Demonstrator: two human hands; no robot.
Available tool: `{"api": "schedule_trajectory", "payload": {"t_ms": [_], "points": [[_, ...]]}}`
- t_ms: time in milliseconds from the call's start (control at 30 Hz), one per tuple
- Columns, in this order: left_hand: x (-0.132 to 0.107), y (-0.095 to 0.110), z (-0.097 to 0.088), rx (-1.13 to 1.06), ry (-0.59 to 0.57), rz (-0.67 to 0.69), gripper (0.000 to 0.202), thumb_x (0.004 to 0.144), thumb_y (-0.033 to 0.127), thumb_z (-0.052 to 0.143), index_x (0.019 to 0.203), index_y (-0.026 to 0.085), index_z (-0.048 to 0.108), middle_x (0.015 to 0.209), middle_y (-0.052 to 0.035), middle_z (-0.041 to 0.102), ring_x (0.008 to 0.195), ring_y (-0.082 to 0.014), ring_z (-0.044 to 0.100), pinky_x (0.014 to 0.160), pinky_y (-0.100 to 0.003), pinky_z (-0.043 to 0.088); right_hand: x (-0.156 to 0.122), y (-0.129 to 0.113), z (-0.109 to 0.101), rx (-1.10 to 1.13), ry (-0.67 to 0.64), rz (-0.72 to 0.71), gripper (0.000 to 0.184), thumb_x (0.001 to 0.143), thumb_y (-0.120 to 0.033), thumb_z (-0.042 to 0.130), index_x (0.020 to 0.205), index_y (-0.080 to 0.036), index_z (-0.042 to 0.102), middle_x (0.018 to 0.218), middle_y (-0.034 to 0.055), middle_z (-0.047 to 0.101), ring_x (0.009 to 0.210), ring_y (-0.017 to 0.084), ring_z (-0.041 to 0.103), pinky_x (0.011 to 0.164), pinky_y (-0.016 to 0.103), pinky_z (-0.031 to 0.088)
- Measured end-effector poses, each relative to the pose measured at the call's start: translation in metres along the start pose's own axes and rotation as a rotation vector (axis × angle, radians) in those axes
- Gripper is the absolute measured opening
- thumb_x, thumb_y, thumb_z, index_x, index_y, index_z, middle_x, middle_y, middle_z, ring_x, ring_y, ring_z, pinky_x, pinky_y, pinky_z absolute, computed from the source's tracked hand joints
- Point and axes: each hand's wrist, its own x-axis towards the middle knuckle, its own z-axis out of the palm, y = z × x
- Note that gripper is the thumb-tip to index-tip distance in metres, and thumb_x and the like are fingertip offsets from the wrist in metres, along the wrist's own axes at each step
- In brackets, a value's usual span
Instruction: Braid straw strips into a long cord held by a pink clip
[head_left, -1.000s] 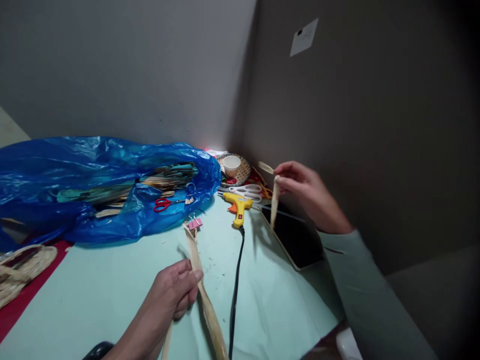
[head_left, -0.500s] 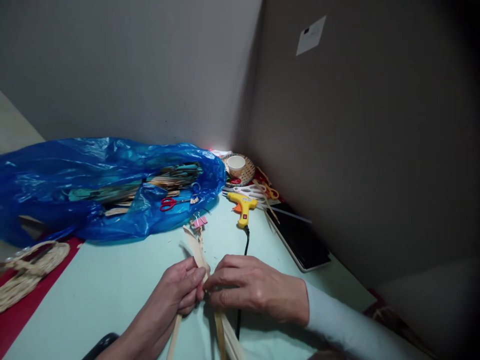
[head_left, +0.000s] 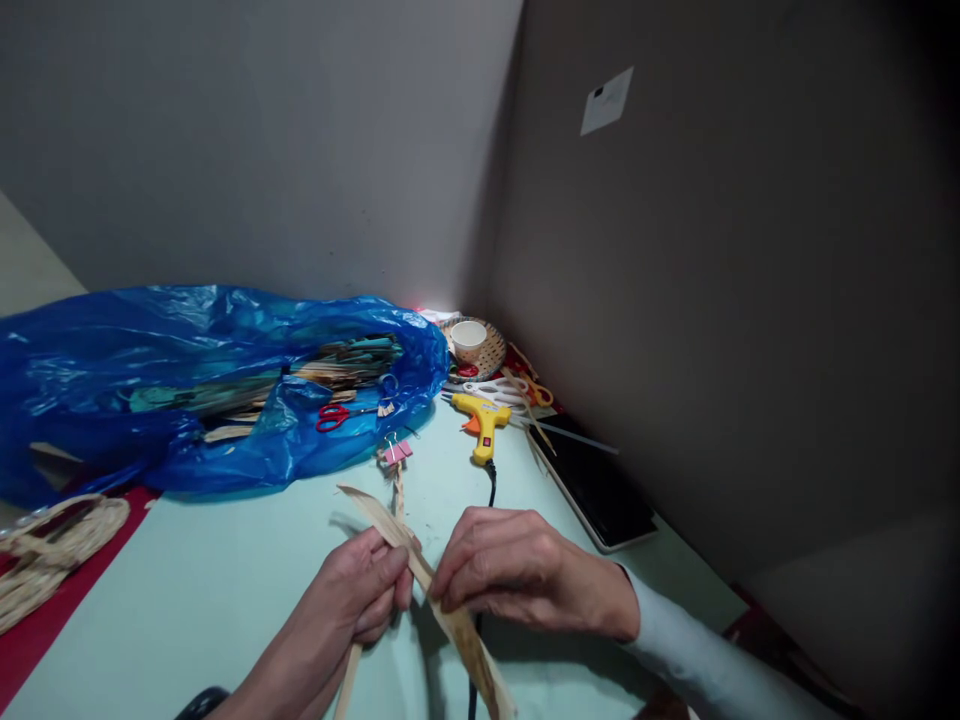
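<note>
A short braid (head_left: 399, 495) of pale dried plant fibre runs toward me from a pink binder clip (head_left: 396, 452) on the table. My left hand (head_left: 367, 580) pinches the near end of the braid, with a wide flat fibre strip (head_left: 379, 515) under the thumb. That strip slants down to the right, with a brown patch on its lower part. Fingers of my right hand (head_left: 517, 565) are closed on it a little right of the left hand. Another narrow strip (head_left: 347, 680) hangs below my left hand.
A yellow glue gun (head_left: 484, 420) lies ahead, its black cord running toward me. A dark tablet (head_left: 600, 490) is at the right. At the left spreads a blue plastic bag (head_left: 247, 450) of fibre strips, with red scissors (head_left: 332, 415). Woven fibre pieces (head_left: 67, 550) lie at the left edge.
My right hand has moved slightly right, away from the left hand. The wide strip now lies slanted across my left fingers, its tip swung further left.
</note>
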Motion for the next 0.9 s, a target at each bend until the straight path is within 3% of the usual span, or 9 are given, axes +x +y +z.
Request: {"api": "schedule_trajectory", "payload": {"t_ms": [267,367,467,567,733,833,900], "points": [[-0.002,0.006,0.004,-0.012,0.046,-0.011,0.034,0.079,0.046,0.069,0.071,0.016,0.057,0.059,0.0052,0.053,0.043,-0.0023,0.017,0.043,-0.021,0.009,-0.002,-0.010,-0.009,0.031,0.169,0.034,0.020,0.093,-0.027,0.058,0.087,-0.012,0.069,0.086,0.0115,0.074,0.083,0.016,0.066,0.078,0.030,0.053],[-0.001,0.008,0.004,0.000,0.029,-0.010,0.037,0.077,0.048,0.071,0.069,0.015,0.056,0.054,0.0067,0.050,0.041,-0.0013,0.015,0.042,-0.021,0.007,-0.002,-0.014,-0.011,-0.019,0.188,0.017,0.017,0.096,-0.022,0.054,0.096,-0.012,0.068,0.091,0.0118,0.073,0.086,0.016,0.064,0.081,0.031,0.052],[0.001,0.007,0.003,-0.021,-0.004,-0.020,0.038,0.074,0.049,0.073,0.070,0.015,0.057,0.050,0.0091,0.044,0.040,-0.0011,0.013,0.040,-0.021,0.007,0.000,-0.013,-0.005,-0.278,-0.031,0.020,0.026,0.100,-0.020,0.042,0.115,-0.015,0.063,0.121,0.0134,0.065,0.111,0.018,0.055,0.094,0.035,0.047],[0.002,0.005,0.001,-0.057,-0.019,-0.028,0.038,0.072,0.050,0.075,0.074,0.016,0.057,0.052,0.0092,0.043,0.043,-0.0023,0.016,0.041,-0.020,0.008,0.004,-0.008,0.005,-0.453,-0.239,-0.040,0.030,0.102,-0.021,0.038,0.112,-0.013,0.066,0.130,0.0108,0.061,0.120,0.019,0.048,0.097,0.033,0.044],[-0.001,0.004,0.002,-0.035,0.045,-0.043,0.040,0.072,0.051,0.074,0.072,0.016,0.056,0.055,0.0054,0.054,0.043,-0.0019,0.020,0.044,-0.020,0.010,0.007,-0.010,-0.003,-0.182,-0.119,-0.020,0.050,0.104,-0.038,0.026,0.122,-0.006,0.061,0.116,0.0184,0.067,0.110,0.019,0.057,0.094,0.035,0.047],[-0.001,0.007,0.003,0.002,0.033,-0.026,0.038,0.074,0.049,0.073,0.070,0.015,0.055,0.054,0.0058,0.054,0.039,-0.0003,0.018,0.041,-0.020,0.009,0.003,-0.017,-0.014,-0.001,-0.032,0.040,0.055,0.100,-0.049,0.033,0.125,-0.009,0.061,0.113,0.0188,0.068,0.107,0.023,0.059,0.091,0.039,0.048],[0.001,0.007,0.003,0.007,-0.005,-0.020,0.036,0.074,0.048,0.073,0.072,0.016,0.056,0.052,0.0057,0.056,0.036,0.0009,0.016,0.038,-0.019,0.008,-0.005,-0.021,-0.021,0.054,0.064,0.083,0.049,0.099,-0.047,0.038,0.121,-0.013,0.065,0.109,0.0165,0.070,0.104,0.024,0.062,0.089,0.039,0.049]]}}
